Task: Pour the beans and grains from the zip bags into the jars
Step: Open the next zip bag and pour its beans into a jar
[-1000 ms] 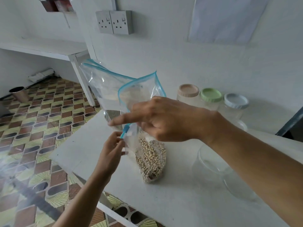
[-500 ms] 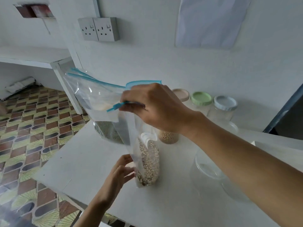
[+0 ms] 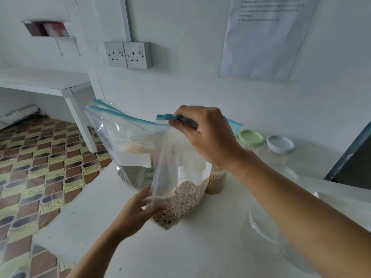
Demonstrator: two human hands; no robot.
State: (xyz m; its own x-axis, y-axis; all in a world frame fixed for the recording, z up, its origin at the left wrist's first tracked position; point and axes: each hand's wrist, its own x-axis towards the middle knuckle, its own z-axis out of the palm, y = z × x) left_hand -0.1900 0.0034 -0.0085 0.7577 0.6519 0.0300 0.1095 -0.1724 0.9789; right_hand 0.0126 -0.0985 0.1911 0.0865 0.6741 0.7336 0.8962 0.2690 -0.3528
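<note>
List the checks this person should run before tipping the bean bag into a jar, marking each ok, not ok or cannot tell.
1. Right hand pinches the zip strip of the bean bag: ok.
2. Left hand holds the bag's bottom corner: ok.
3. Zip open along its whole length: cannot tell, the right hand covers part of it.
4. Empty jar has no lid on: ok, as far as the forearm lets it show.
5. Bag mouth over that jar: not ok, the bag is to the jar's left.

Right hand (image 3: 204,135) apparently pinches bean bag (image 3: 180,199) top.
</note>
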